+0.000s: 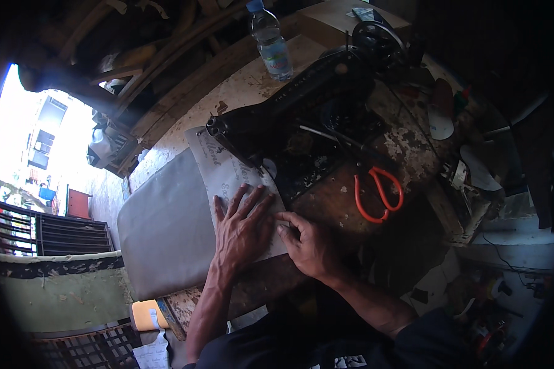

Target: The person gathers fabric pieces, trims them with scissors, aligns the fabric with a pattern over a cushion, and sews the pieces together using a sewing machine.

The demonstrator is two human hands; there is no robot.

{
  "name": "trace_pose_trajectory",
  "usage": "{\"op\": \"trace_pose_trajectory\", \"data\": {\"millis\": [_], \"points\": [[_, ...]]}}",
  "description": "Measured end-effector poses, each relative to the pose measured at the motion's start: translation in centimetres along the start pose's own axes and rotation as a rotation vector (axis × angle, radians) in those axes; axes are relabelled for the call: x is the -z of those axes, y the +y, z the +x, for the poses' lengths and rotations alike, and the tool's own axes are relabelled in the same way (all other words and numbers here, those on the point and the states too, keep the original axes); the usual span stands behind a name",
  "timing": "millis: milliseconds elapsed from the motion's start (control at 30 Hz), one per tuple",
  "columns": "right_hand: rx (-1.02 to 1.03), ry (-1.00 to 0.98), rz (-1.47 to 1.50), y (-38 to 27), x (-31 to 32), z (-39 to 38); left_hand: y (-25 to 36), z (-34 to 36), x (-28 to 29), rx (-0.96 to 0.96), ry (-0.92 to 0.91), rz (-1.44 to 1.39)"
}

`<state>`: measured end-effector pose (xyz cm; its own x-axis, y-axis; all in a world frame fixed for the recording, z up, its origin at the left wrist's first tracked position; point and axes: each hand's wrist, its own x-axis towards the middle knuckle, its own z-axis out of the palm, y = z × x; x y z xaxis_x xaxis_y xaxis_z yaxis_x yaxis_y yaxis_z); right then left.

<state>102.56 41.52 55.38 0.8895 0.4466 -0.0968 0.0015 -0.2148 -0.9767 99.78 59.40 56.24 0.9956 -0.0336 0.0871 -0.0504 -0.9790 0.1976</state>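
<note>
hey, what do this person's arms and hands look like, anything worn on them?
Both hands are bare: no gloves, rings or watch show on the left hand or the right hand. The left forearm is uncovered as far as the picture's lower edge. The right forearm is bare up to a dark sleeve near the elbow.

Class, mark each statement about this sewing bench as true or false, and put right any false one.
1. The left hand lies flat, fingers spread, on the grey sheet of material. True.
2. The orange-handled scissors are held in the right hand. False: they lie on the worn wooden table, beyond that hand.
3. A clear plastic water bottle stands behind the black sewing machine. True.
4. The bottle lies on its side. False: it stands upright.
</note>
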Motion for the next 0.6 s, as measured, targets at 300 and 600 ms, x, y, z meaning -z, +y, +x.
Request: {"op": "trace_pose_trajectory", "data": {"millis": [300,600], "points": [[0.009,0.045,-0.034,0.1,-0.3,0.3,-0.1,0.7,-0.5,0.006,0.013,0.021],[0.087,0.073,-0.027,1.4,-1.0,0.8,-0.9,1.5,-1.1,0.042,0.049,-0.008]]}}
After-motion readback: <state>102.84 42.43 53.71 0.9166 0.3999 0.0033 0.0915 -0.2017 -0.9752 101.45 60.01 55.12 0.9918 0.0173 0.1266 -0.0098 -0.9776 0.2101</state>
